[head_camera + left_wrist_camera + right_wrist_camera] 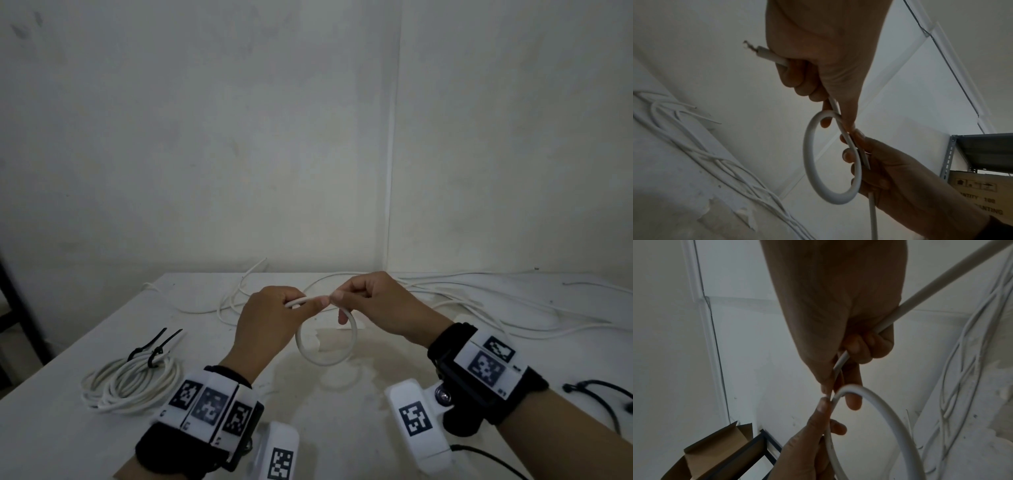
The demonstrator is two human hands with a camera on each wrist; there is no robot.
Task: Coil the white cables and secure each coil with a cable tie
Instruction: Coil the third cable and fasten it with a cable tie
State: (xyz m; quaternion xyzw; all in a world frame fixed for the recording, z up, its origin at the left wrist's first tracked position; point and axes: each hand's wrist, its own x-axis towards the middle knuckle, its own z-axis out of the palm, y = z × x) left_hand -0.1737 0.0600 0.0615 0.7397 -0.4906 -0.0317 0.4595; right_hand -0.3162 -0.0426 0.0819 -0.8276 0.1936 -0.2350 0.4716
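The cable loop point(327, 346) is showing plain white, and the finished coil point(132, 385) is white too, with black ties point(159, 346) on it. The table point(342, 404) is looking off-white with brownish stains. The wrist bands point(212, 409) are carrying black-and-white square patterns.

Dim, flat, grey-green cast in all three views; no single light source visible. Head view: soft faint shadow under cable loop point(327, 339) on desk point(342, 411), wall point(205, 137) evenly lit, slight bowing toward edges. Wrist views: hands backlit against pale wall, palms dark, mild grain. Left hand point(818, 53) soft-edged up close. Strong wide-angle stretching at borders; loose cables point(966, 386) smeared, low contrast. No glare.
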